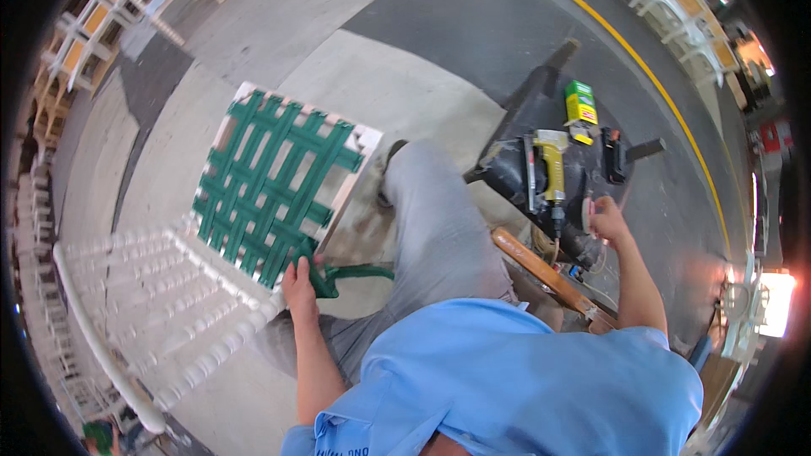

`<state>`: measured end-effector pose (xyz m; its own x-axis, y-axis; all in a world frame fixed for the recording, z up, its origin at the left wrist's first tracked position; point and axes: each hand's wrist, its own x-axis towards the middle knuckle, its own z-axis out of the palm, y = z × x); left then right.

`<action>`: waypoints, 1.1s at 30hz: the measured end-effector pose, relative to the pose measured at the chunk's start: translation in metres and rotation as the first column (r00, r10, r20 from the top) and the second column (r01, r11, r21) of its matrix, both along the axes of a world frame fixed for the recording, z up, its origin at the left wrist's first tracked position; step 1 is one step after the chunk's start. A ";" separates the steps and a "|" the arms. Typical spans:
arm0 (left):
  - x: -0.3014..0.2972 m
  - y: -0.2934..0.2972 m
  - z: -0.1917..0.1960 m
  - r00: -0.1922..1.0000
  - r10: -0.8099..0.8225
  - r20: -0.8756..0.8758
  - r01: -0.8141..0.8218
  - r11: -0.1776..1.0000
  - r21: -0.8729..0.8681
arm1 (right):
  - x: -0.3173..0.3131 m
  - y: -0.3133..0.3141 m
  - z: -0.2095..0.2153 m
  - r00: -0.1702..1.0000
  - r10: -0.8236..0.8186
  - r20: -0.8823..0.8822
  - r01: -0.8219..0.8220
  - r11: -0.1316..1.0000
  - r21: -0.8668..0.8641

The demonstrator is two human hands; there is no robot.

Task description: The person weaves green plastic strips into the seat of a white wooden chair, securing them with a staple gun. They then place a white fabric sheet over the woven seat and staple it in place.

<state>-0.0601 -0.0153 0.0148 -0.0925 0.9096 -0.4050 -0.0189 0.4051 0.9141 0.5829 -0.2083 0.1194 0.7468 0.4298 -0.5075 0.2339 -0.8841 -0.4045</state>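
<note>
Webbing: your left hand (pixel 299 285) pinches the loose green strap (pixel 342 275) at the near corner of the white chair's seat frame (pixel 365 145).
Feel: soft, limp, probably light; grip near the frame.
Right hand (pixel 605 218): fingers closed around a small item beside the yellow stapler (pixel 551 167).

One white chair (pixel 169 287), one yellow staple gun (pixel 551 171), one green box (pixel 580 102)

The left hand (pixel 301 285) grips green woven webbing strap (pixel 338 274) on the white wooden chair (pixel 160 304); the right hand (pixel 606 218) holds something small, perhaps a pale disc.
</note>
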 end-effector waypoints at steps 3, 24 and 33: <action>0.001 0.001 0.013 0.954 0.153 0.258 -0.115 0.981 -0.156 | -0.007 -0.002 0.028 0.997 -0.040 -0.071 0.057 0.965 0.256; -0.024 0.027 0.056 0.920 0.179 0.348 -0.116 0.974 -0.194 | -0.382 0.352 -0.041 -0.716 0.592 0.370 -0.680 -0.712 -0.177; -0.027 0.025 0.059 0.917 0.165 0.363 -0.097 0.975 -0.199 | -0.408 0.374 -0.049 -0.852 0.420 0.312 -0.497 -0.836 -0.233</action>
